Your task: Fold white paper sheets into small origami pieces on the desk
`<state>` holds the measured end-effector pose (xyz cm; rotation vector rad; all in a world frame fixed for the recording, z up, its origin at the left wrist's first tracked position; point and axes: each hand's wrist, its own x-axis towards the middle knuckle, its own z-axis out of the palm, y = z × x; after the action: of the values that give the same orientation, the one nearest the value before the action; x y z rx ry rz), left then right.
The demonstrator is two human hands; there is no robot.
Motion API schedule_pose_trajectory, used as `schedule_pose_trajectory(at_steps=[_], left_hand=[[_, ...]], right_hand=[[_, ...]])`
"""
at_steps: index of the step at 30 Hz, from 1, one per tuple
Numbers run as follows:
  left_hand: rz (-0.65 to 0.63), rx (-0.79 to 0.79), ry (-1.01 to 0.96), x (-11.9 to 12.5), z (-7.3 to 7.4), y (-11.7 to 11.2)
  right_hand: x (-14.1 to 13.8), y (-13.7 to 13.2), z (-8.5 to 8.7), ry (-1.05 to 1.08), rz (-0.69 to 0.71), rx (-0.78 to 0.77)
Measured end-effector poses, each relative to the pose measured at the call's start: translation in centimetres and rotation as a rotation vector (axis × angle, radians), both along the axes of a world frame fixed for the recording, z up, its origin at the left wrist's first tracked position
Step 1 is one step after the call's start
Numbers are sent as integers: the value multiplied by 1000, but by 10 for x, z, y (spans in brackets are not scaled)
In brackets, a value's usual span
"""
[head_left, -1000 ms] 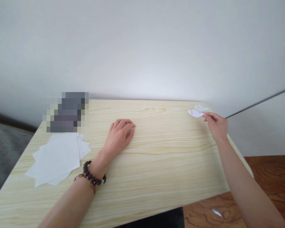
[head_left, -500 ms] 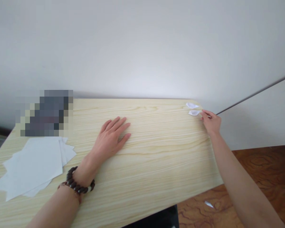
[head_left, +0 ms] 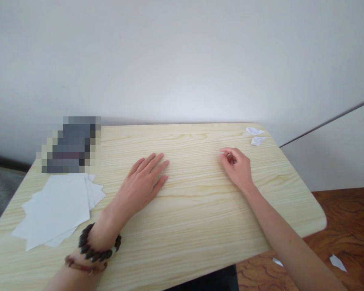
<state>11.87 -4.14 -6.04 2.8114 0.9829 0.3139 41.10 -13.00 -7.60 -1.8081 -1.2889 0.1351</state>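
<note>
My left hand (head_left: pixel 147 176) lies flat on the wooden table (head_left: pixel 194 218), palm down with its fingers spread, and holds nothing. Strings of dark beads and a brown cord circle that wrist. Over the right half of the table is my right hand (head_left: pixel 237 165), its fingers loosely curled and the thumb slightly apart from the index finger; nothing shows between them. Beyond it, near the far right corner, rest two small folded white paper pieces, a rear one (head_left: pixel 254 131) and a front one (head_left: pixel 258 140). A fanned stack of white paper sheets (head_left: pixel 59 208) lies left of my left hand.
A dark, pixelated object (head_left: pixel 73 143) sits at the table's back left. The white wall (head_left: pixel 182 60) rises behind the table. White paper scraps (head_left: pixel 338 262) lie on the brown wood-patterned floor (head_left: pixel 348 226) at the right. Something black (head_left: pixel 212 281) shows below the front edge.
My right hand has left the front folded paper piece and moved left, toward the middle of the table. My left hand stays flat on the table. The view has shifted slightly.
</note>
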Motion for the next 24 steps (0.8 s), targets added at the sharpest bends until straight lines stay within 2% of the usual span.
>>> schedule_pose_trajectory(at_steps=[3,6,8,11,13,16,19,21,24], left_hand=[[33,-66,105,-32,15,-2],[264,-45,201,-73,37,-3],[404,-11,275,-96,49,-6],[512,-11,389,-116,59,-15],[584,-41,464,-119,58,-22],[651,-88,461,-118,48,-34],[636,-19,395,-123,35,-45],[681,52,392,-131,26,-51],[677,-15,413,-142,19,-60]], right_hand=[[-46,18,3,16,190,-31],[-77,34,3,-26,309,-71],[-89,42,3,-78,367,-93],[-94,45,2,-131,378,-99],[-93,43,1,-150,395,-93],[-89,39,-1,-170,407,-85],[-88,38,-2,-200,424,-79],[-87,38,-2,-202,427,-81],[-86,39,-2,-202,425,-84]])
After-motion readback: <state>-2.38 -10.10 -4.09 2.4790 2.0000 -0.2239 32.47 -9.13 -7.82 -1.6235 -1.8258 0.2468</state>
